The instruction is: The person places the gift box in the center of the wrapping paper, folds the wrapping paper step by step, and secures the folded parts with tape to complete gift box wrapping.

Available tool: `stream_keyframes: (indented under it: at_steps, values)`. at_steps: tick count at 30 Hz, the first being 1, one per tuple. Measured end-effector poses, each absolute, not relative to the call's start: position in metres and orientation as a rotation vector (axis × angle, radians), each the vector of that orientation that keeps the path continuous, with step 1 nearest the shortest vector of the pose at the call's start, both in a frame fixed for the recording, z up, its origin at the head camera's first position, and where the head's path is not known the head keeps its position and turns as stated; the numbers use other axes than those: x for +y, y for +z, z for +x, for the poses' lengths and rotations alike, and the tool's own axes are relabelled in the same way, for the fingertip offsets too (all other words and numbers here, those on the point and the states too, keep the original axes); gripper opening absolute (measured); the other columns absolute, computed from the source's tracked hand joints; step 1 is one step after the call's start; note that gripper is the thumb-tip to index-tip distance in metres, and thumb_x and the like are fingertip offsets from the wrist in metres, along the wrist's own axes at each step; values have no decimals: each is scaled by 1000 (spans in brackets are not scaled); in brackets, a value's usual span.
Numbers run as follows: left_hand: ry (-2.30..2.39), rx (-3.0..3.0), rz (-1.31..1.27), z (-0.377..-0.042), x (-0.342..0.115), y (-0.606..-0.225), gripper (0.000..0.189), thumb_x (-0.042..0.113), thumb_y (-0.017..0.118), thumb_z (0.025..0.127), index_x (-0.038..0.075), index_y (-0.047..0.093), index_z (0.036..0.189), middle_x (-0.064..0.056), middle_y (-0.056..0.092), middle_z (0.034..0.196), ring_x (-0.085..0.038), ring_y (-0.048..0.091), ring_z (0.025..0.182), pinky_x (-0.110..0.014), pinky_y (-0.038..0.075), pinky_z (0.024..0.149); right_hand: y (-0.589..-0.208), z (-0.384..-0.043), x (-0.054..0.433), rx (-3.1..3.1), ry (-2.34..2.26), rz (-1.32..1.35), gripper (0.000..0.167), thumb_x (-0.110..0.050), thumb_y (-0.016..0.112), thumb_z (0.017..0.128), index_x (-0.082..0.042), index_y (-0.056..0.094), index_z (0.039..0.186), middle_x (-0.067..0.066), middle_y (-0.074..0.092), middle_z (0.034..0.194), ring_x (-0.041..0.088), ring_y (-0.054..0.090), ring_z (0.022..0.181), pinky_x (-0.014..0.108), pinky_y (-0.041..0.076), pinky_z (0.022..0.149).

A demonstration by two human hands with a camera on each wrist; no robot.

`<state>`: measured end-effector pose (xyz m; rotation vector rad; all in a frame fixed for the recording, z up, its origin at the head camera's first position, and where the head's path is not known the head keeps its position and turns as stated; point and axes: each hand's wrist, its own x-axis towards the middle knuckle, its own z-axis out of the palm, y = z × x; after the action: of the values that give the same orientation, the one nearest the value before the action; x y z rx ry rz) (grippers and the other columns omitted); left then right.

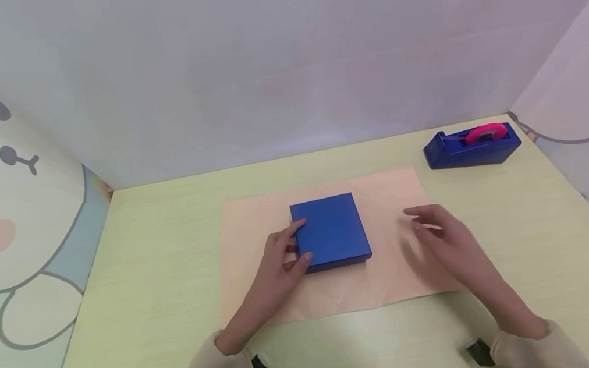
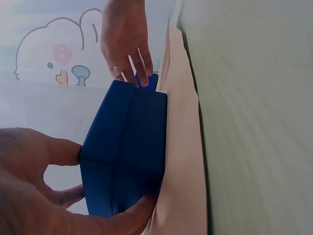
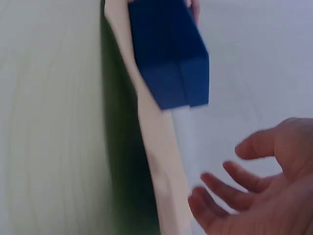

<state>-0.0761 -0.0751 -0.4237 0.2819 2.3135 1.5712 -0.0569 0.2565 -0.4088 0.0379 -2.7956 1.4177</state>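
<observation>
A square blue box point(image 1: 330, 230) with a lid lies on a sheet of pale peach paper point(image 1: 385, 193). My left hand point(image 1: 275, 261) holds the box by its left side. In the head view its thumb is at the near-left corner and its index finger on the lid's left edge. The left wrist view shows another finger point(image 2: 139, 213) low on the box, close to the paper. My right hand point(image 1: 446, 238) hovers over the right part of the paper, apart from the box. Its fingers point(image 3: 225, 193) are loosely bent and nothing is between them.
A dark blue tape dispenser point(image 1: 472, 148) with a pink-cored roll stands at the back right of the pale wooden table point(image 1: 163, 248). A light wall point(image 1: 284, 68) rises behind the table, and panels with cartoon drawings point(image 1: 6, 191) flank it.
</observation>
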Motion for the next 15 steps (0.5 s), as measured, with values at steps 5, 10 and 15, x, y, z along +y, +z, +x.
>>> stream_keyframes:
  at_steps: [5,10,15]
  values:
    - [1563,2315,295,-77,-77,-423,60,24,61,106,32,36,161,-13,41,144,-25,50,126,-44,56,106,-409,-59,282,-2867,1412,-257,50,-21,50,110,2,41,152,28,45,156,50,50,137,36,52,106]
    - [1547,2314,286,-78,-78,-422,61,28,63,105,36,37,159,-9,42,143,-22,51,124,-43,56,106,-410,-66,291,-2919,1576,-420,71,-28,52,109,5,19,162,35,36,160,55,43,142,12,48,86]
    - [1564,2299,302,-78,-79,-423,62,30,63,105,35,36,160,-10,42,143,-23,51,125,-44,56,105,-404,-73,294,-3009,1546,-473,71,-31,55,108,9,25,158,39,44,151,55,45,139,38,53,100]
